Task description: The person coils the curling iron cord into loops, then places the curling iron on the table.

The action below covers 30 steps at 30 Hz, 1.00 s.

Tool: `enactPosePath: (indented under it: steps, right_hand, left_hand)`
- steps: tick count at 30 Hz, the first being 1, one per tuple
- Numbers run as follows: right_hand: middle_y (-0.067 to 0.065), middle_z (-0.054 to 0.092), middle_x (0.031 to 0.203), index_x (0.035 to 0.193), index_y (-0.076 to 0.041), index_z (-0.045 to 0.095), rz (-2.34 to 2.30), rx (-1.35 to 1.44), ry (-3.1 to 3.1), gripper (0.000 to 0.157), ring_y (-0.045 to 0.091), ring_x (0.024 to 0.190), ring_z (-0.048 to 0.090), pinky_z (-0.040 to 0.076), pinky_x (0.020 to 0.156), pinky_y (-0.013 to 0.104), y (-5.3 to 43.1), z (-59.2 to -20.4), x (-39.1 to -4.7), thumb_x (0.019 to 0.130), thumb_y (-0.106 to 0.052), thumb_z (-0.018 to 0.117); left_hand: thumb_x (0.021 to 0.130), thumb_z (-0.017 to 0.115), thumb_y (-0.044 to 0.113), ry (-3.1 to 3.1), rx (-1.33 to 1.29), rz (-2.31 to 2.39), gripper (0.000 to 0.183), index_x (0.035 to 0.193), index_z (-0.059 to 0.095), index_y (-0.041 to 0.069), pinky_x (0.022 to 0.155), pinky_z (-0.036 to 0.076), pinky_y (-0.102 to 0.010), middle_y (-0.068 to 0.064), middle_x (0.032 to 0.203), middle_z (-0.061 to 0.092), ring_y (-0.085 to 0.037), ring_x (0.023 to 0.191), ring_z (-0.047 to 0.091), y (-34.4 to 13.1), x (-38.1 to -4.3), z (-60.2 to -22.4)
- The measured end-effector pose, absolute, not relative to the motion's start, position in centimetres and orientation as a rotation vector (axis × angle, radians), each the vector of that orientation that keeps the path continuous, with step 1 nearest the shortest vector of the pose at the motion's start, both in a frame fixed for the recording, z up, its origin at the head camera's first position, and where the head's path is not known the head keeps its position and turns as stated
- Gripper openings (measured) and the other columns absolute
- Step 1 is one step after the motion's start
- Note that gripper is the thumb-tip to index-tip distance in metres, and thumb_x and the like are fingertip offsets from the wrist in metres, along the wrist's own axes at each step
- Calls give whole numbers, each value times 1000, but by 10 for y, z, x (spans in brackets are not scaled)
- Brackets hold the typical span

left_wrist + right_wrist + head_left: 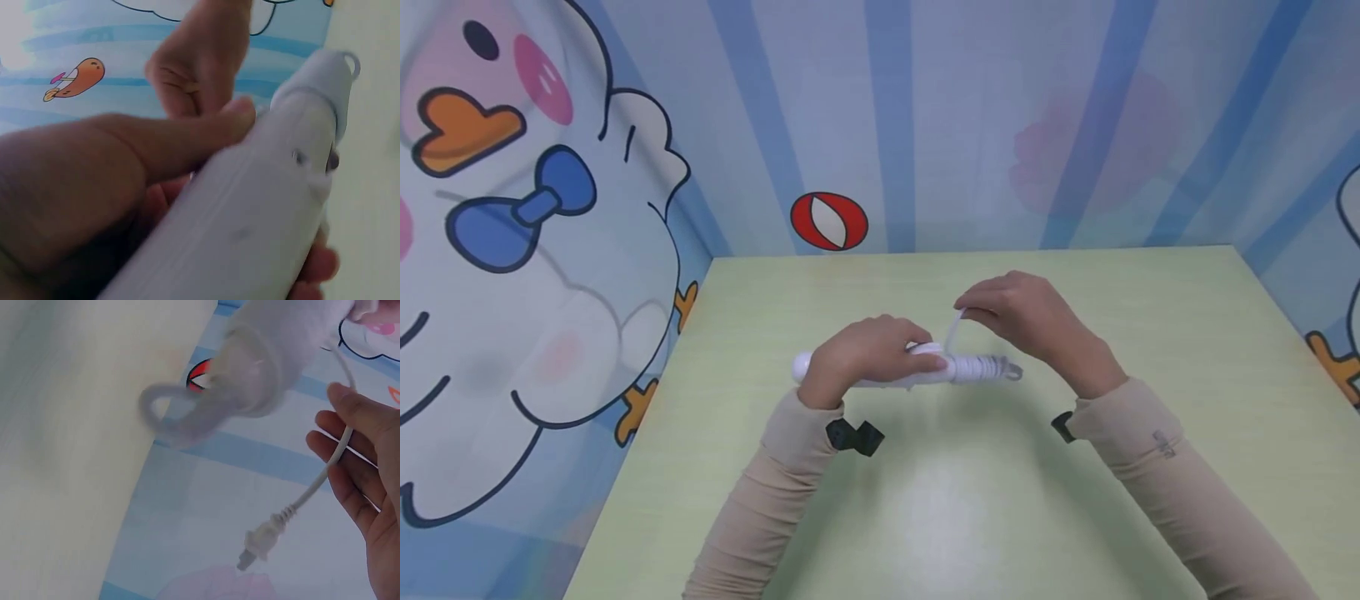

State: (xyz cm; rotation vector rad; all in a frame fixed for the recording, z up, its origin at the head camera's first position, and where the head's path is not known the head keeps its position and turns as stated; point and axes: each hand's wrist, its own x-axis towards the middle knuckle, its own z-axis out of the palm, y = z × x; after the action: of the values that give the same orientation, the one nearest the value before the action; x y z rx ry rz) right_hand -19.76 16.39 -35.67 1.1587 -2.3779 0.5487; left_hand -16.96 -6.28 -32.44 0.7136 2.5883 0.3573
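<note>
My left hand (883, 350) grips a long white wand-shaped electric appliance (250, 206) round its body, holding it level above the table. At its left end the tip is rounded; the ribbed right part (977, 367) ends in a hanging loop (150, 415). In the left wrist view, the thumb lies along the body and fingertips show at the far side. Up and to the right, my right hand (1022, 312) holds the appliance's white power cord (340, 447) between thumb and fingers. The cord's two-prong plug (264, 539) dangles free beyond the fingers in the right wrist view.
A pale yellow-green table (925, 517) lies under both hands. Behind it stands a blue striped backdrop (955, 125) with a red ball print (829, 221), and a big cartoon duck (542, 333) is printed at the left.
</note>
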Motion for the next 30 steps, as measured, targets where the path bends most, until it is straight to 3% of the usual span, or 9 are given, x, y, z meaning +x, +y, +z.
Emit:
enactPosePath:
  steps: [13,24,30]
  right_hand:
    - [4,73,83,94,-9,74,445,988,-2485,10,19,63,65,51,60,36,151,-368,-191,85,-12,71]
    - [2,65,69,92,-7,71,662,832,-2627,14,12,53,48,40,55,30,143,-373,-185,91,-21,66]
    - [3,71,80,98,-9,72,858,764,-2655,17,12,62,60,46,59,31,143,-379,-183,92,-22,64]
  left_hand:
    - [95,50,49,2881,397,323,40,116,61,17,61,43,-32,0,81,60,-18,73,57,-52,-181,-355]
    - [97,49,47,2945,329,611,33,104,60,17,60,43,-31,-2,77,59,-18,69,57,-61,-190,-355]
    - [97,47,48,2928,339,761,38,116,60,17,64,46,-32,-2,84,61,-18,75,57,-68,-195,-353]
